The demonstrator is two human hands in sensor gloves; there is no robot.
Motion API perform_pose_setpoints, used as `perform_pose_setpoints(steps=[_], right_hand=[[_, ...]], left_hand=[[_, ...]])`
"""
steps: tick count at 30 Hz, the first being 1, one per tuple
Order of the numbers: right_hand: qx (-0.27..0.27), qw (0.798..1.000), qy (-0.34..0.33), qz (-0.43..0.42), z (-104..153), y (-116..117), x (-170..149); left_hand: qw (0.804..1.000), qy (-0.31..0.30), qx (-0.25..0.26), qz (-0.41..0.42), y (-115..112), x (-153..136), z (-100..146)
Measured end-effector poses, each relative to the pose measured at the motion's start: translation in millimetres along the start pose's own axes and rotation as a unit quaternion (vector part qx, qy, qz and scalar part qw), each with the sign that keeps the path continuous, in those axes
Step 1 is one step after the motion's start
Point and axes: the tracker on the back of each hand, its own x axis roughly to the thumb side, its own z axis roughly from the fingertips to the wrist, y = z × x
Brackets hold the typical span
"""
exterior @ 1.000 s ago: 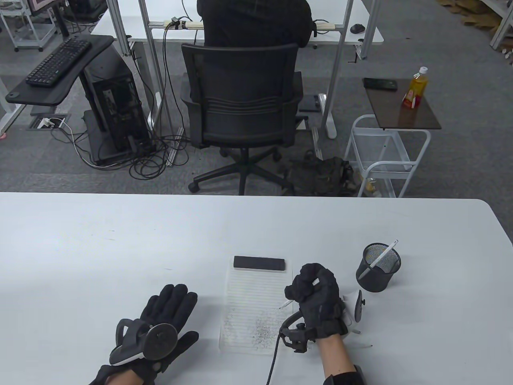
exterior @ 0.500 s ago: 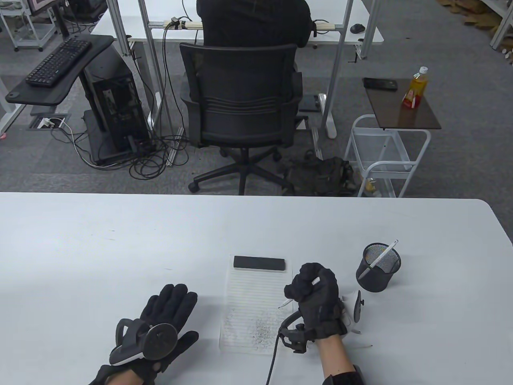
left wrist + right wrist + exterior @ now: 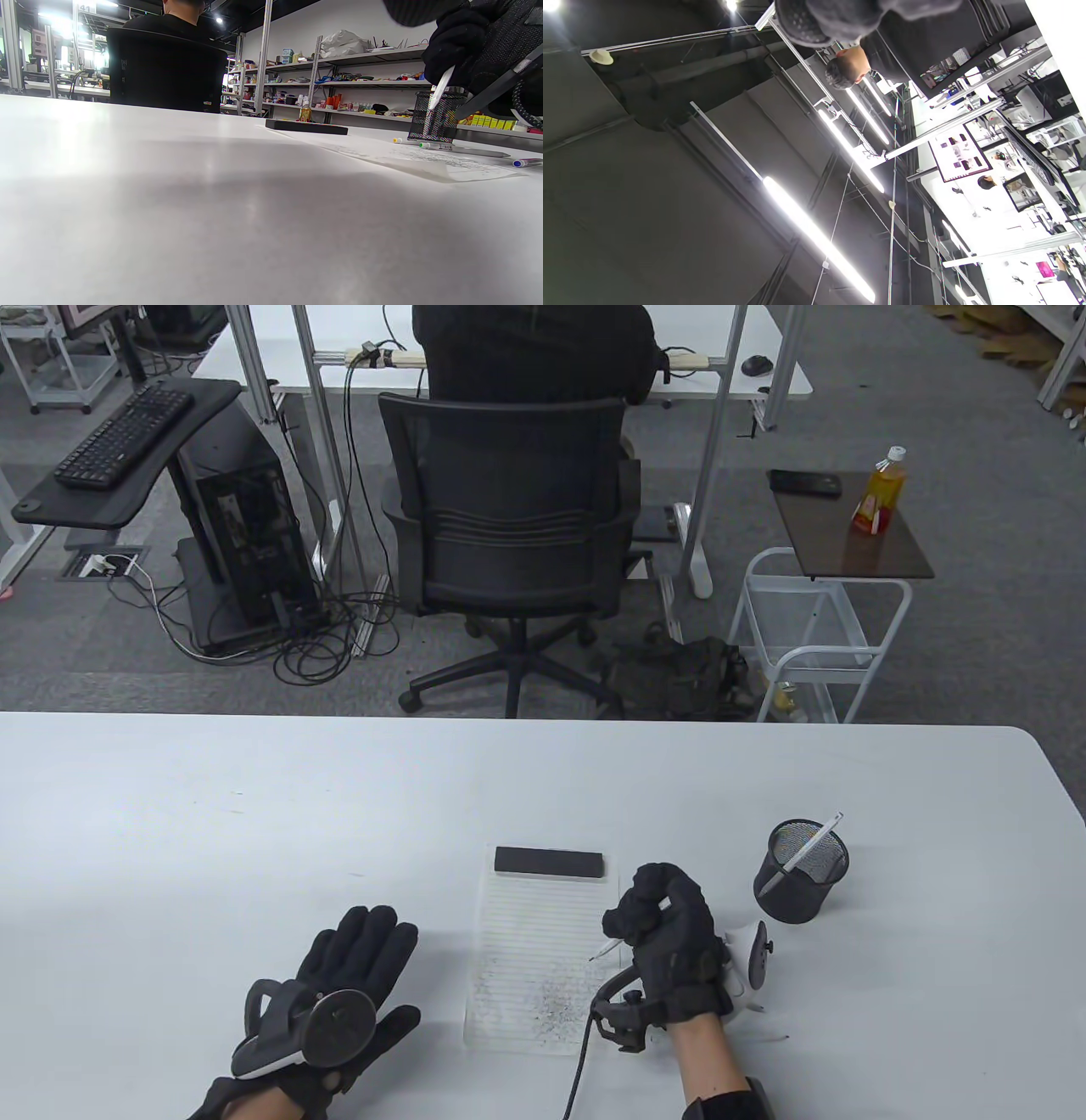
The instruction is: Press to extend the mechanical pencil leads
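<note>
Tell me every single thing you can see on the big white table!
mechanical pencil: one, white, gripped in the right fist, tip above the paper
paper: one lined white sheet, grey speckles near its front
block: one, black, on the paper's far edge
pen cup: one, black mesh, right of the paper, one white pen leaning inside
markers: several, lying beside the cup
table: one, white
left hand: flat, fingers straight
right hand: fisted round the pencil

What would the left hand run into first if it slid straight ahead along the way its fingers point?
Probably nothing soon: the left hand lies flat, fingers pointing up and slightly right over bare table. The paper sheet and black bar sit right of that line, though depth is uncertain.
</note>
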Motion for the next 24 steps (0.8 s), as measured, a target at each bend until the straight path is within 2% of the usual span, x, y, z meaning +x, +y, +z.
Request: perform_pose_setpoints(steps=[3,24], right_hand=[[0.011,0.999,0.0,0.043,1,-4,-2],[-0.019,0.996,0.011,0.082,3,-12,-11]], left_hand=[[1.0,0.0,-0.001,0.0,0,0,0],[1.0,0.0,-0.001,0.0,-1,0,0]])
